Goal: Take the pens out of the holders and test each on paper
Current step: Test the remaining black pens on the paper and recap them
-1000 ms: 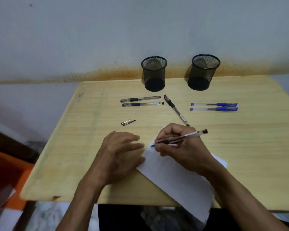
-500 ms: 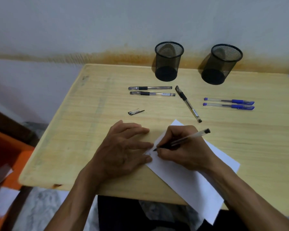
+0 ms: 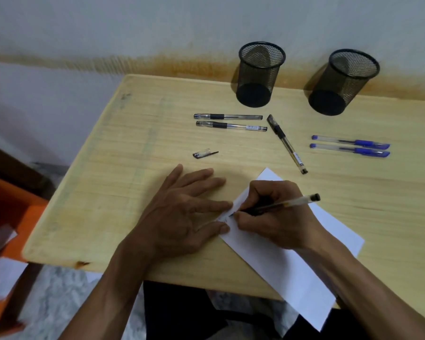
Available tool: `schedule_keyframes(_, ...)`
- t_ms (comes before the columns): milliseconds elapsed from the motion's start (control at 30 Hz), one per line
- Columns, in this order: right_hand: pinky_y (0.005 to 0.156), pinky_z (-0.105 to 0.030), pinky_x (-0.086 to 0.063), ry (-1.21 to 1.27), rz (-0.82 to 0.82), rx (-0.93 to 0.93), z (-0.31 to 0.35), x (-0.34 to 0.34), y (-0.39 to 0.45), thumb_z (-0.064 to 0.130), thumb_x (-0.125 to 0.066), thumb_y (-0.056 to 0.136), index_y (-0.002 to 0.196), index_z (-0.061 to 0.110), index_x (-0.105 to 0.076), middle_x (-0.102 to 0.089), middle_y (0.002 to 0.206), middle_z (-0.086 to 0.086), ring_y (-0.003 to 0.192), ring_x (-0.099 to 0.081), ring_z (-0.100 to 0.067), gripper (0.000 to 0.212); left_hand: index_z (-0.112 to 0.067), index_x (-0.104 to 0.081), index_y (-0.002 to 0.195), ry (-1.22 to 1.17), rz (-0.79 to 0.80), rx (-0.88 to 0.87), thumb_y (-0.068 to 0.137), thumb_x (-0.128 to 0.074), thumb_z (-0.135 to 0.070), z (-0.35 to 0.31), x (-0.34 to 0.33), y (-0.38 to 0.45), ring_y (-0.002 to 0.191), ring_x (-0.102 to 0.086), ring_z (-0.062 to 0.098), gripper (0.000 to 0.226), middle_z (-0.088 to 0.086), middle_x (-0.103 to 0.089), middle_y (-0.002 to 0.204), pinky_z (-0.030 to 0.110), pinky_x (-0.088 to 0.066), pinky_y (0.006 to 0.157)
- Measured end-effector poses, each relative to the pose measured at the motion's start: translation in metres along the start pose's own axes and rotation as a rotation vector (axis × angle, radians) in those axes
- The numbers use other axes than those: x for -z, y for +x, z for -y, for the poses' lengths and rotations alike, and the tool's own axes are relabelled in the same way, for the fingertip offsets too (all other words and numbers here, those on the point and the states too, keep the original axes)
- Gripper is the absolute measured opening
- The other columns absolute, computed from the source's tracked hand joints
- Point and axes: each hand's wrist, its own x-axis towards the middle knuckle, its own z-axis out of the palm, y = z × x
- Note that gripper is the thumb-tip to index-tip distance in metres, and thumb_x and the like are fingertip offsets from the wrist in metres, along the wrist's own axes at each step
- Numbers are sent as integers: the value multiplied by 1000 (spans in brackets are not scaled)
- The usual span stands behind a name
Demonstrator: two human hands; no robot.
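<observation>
My right hand (image 3: 275, 217) grips a black pen (image 3: 292, 203) with its tip touching the white paper (image 3: 287, 268), where faint marks show by the tip. My left hand (image 3: 182, 214) lies flat, fingers spread, pressing the paper's left edge onto the table. Two black mesh holders (image 3: 258, 74) (image 3: 341, 82) stand empty at the back. Two black pens (image 3: 228, 116) (image 3: 231, 125) lie side by side in front of the left holder, a third black pen (image 3: 286, 143) lies slanted, and two blue pens (image 3: 349, 142) (image 3: 349, 150) lie at the right. A loose pen cap (image 3: 203, 153) rests left of centre.
The wooden table (image 3: 123, 182) stands against a stained wall. The paper overhangs the table's front edge. An orange object (image 3: 10, 224) sits on the floor at the left.
The camera view has shifted left and down. My right hand's pen tip has settled lower on the paper's left part. My left hand keeps pressing the paper.
</observation>
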Motion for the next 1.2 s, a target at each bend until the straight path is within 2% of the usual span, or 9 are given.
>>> schedule_keyframes(167, 44, -42, -45, -17, -2, 5, -1, 0, 0, 23, -77, 62, 61, 6, -65, -65, 55, -8, 49, -58, -28, 21, -41, -72, 117, -5, -7, 4, 83, -57, -64, -1, 1, 0, 145, -36, 10, 43, -9, -52, 148, 57, -21, 119)
schedule_keyframes(267, 44, -41, -46, 8, -25, -3, 0, 0, 1, 28, -75, 62, 61, 7, -65, -66, 56, -8, 48, -59, -23, 23, -42, -72, 117, -14, -13, 8, 83, -57, -64, -2, 1, 0, 145, -35, 9, 43, -10, -52, 147, 57, -21, 119)
schedule_keyframes(533, 47, -51, -47, -2, -23, -6, -2, 1, 3, 29, -75, 63, 62, 6, -66, -66, 60, -10, 54, -60, -33, 25, -42, -71, 117, -18, -15, 11, 83, -58, -64, -1, 0, 0, 146, -33, 7, 42, -12, -51, 148, 56, -20, 120)
schedule_keyframes(833, 46, -47, -46, -21, -42, -23, 1, 0, 2, 27, -73, 61, 61, 5, -63, -65, 58, -10, 54, -59, -31, 25, -42, -71, 116, -18, -19, 9, 83, -59, -64, -2, -1, 0, 146, -33, 7, 42, -12, -51, 147, 56, -20, 119)
schedule_keyframes(1200, 46, -51, -46, -1, -46, -34, 0, 0, 2, 24, -73, 61, 60, 3, -61, -63, 57, -13, 54, -58, -36, 24, -42, -71, 117, -28, -14, 17, 83, -58, -64, -3, 0, 0, 146, -33, 7, 43, -12, -50, 148, 57, -20, 119)
